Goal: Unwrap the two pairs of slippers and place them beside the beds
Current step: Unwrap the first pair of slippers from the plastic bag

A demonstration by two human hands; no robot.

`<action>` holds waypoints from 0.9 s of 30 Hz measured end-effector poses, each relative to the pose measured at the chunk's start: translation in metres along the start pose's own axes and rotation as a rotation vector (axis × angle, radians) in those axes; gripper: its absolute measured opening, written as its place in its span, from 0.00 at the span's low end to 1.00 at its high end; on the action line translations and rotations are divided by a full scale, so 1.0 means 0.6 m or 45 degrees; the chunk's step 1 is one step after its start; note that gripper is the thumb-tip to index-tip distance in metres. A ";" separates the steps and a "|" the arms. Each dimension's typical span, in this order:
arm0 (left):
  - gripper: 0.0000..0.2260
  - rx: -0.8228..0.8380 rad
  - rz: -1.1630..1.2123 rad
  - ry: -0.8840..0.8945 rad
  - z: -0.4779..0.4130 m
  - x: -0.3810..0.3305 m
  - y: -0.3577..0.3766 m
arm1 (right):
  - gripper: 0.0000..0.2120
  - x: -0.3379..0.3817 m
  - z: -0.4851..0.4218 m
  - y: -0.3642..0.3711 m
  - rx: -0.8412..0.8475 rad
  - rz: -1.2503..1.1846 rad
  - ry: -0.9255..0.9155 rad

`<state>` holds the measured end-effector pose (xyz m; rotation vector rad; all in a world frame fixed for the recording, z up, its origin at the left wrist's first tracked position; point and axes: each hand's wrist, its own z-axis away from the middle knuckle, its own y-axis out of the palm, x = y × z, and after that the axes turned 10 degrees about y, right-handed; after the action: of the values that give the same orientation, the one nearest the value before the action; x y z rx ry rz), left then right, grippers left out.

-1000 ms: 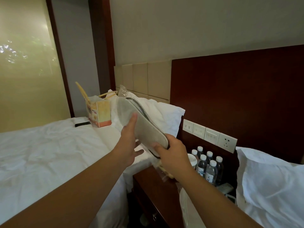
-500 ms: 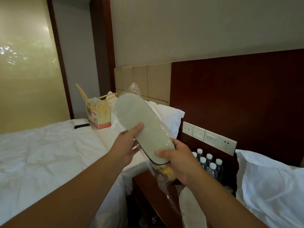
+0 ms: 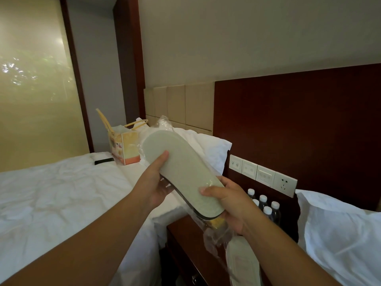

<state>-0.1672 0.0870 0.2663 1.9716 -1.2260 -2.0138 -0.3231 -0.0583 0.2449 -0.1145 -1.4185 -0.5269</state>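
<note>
White beds (image 3: 61, 195), dark nightstand (image 3: 185, 240), wooden headboard (image 3: 299, 120)

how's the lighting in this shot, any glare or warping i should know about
Head view: the room is dim, lit mainly by the glowing yellow window blind at left, which is washed out; the dark headboard panel loses detail; faint glints show on the plastic wrap around the slipper held by the left hand and right hand; wide-angle distortion bends the wall edges; focus looks even.

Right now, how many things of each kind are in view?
Wrapped slipper packs: 2 (one held, one on the nightstand)
Water bottles: 5
Pillows: 2
Gift bag: 1
Total: 10
</note>
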 end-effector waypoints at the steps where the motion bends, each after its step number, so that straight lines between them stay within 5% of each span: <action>1: 0.24 0.007 -0.004 0.001 -0.001 -0.001 -0.001 | 0.26 0.001 0.000 0.000 -0.014 0.029 0.006; 7: 0.20 0.041 0.012 0.016 -0.001 -0.002 0.013 | 0.33 0.004 0.004 0.001 0.015 0.103 0.093; 17: 0.19 -0.161 -0.058 0.102 -0.018 -0.014 0.006 | 0.19 0.018 0.023 -0.017 0.091 0.271 0.178; 27: 0.19 -0.167 -0.146 0.107 -0.021 -0.040 -0.004 | 0.23 0.030 0.029 -0.040 0.247 0.406 0.235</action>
<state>-0.1509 0.0957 0.2862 2.0832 -0.9587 -1.9826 -0.3479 -0.0780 0.2594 -0.1300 -1.2337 -0.1319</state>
